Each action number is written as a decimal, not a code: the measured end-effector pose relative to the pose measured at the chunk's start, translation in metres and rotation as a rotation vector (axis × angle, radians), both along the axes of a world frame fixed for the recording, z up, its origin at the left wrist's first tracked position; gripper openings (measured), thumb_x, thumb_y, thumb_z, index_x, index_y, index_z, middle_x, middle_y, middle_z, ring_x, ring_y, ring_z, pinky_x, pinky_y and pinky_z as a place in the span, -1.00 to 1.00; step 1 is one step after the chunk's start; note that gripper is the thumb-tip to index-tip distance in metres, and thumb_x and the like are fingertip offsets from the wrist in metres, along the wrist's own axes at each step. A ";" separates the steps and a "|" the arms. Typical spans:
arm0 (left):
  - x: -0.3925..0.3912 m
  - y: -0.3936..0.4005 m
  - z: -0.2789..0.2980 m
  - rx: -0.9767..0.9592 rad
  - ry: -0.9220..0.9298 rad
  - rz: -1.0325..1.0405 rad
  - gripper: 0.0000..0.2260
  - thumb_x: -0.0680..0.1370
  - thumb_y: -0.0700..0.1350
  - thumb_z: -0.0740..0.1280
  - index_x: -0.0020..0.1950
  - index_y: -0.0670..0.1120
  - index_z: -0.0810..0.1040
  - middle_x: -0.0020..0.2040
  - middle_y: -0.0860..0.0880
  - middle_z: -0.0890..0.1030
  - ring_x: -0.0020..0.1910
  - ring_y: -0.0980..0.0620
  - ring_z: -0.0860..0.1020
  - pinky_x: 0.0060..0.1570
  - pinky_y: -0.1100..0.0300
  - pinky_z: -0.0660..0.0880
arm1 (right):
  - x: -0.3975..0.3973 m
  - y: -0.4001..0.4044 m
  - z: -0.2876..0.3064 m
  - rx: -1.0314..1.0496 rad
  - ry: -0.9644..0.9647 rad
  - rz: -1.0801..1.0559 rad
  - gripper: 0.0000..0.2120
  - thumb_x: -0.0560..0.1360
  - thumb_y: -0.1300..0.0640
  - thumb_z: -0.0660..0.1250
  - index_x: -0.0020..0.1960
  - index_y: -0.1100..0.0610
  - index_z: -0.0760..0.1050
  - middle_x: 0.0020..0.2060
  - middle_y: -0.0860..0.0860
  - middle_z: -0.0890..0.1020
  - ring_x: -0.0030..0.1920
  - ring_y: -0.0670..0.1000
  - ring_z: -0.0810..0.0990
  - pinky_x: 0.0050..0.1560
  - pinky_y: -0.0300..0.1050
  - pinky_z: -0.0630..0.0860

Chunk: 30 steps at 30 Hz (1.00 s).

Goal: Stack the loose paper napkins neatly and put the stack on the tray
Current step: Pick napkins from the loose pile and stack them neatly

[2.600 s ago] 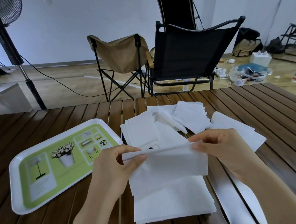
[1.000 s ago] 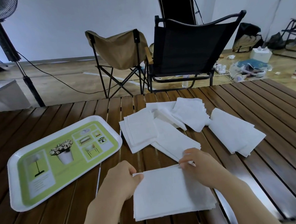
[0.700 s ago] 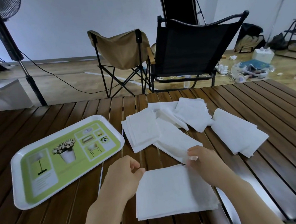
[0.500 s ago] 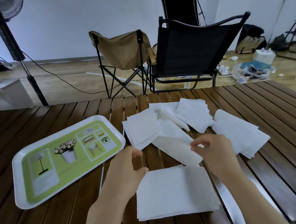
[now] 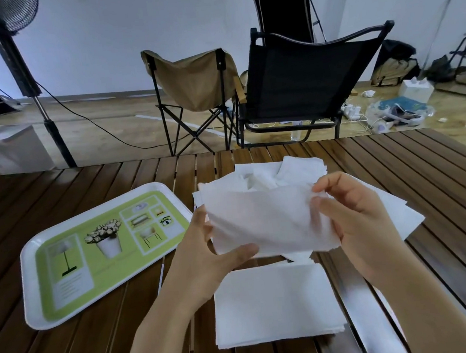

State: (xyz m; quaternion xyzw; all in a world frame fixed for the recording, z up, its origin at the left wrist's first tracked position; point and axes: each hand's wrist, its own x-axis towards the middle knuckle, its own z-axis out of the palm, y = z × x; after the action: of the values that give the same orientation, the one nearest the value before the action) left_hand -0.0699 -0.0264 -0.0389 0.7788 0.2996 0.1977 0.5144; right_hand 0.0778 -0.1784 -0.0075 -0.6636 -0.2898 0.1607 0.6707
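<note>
Both hands hold one white paper napkin (image 5: 267, 221) lifted above the table. My left hand (image 5: 211, 261) pinches its lower left corner with the thumb on top. My right hand (image 5: 352, 216) pinches its upper right edge. Below it a squared stack of napkins (image 5: 272, 306) lies on the slats near me. More loose napkins (image 5: 257, 176) lie scattered behind the held one, and some (image 5: 406, 213) show to the right of my right hand. The white tray with a green printed base (image 5: 34, 281) sits at the left, with no napkins on it.
The brown slatted wooden table (image 5: 100, 348) carries everything. Beyond its far edge stand a tan folding chair (image 5: 197, 80) and a black chair (image 5: 302, 78). A fan stand (image 5: 32, 87) and a white bin (image 5: 13, 149) are at the far left; clutter lies on the floor at the right.
Both hands left the near stack, reached to the loose pile, and lifted one napkin from it. The napkin now hangs between both hands above the stack.
</note>
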 end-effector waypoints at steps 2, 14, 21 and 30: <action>0.000 0.000 0.002 -0.075 -0.047 -0.006 -0.43 0.31 0.08 0.52 0.25 0.13 0.37 0.02 0.20 0.63 -0.03 0.26 0.60 -0.15 0.43 0.53 | 0.001 0.000 -0.001 0.018 0.065 0.021 -0.83 0.39 0.25 0.30 -0.25 -0.02 0.53 -0.28 0.04 0.48 -0.26 0.10 0.30 -0.28 -0.12 0.19; 0.002 -0.006 0.005 -0.214 -0.070 0.226 -0.46 0.45 0.07 0.41 0.37 0.07 0.30 -0.04 0.04 0.62 -0.07 0.09 0.61 -0.12 0.15 0.55 | 0.005 -0.009 -0.003 -0.240 0.346 0.248 -0.58 0.33 0.33 0.46 0.14 0.04 0.59 -0.06 0.11 0.71 -0.06 0.11 0.70 0.04 0.00 0.61; -0.011 -0.008 0.015 -0.212 -0.041 0.097 -0.49 0.38 0.03 0.47 0.28 0.21 0.39 -0.27 0.20 0.69 -0.23 0.29 0.64 -0.32 0.38 0.50 | 0.006 -0.012 -0.001 -0.257 0.300 0.148 -0.75 0.33 0.42 0.45 -0.07 0.16 0.68 -0.08 0.19 0.69 -0.08 0.16 0.66 0.08 -0.03 0.57; -0.018 -0.006 0.012 -0.041 0.063 0.073 -0.89 0.32 0.02 0.54 -0.20 0.19 0.70 -0.14 -0.04 0.68 -0.10 0.03 0.61 -0.05 0.22 0.55 | 0.012 -0.019 -0.006 -0.406 0.098 0.059 -0.87 0.29 0.28 0.53 -0.20 0.11 0.71 -0.19 0.10 0.71 -0.13 -0.02 0.65 -0.12 -0.38 0.53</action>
State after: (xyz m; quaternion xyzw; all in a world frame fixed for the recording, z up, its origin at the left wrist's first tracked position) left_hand -0.0876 -0.0321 -0.0271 0.7625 0.3479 0.1857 0.5129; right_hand 0.0901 -0.1971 -0.0131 -0.7678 -0.2381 0.2674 0.5314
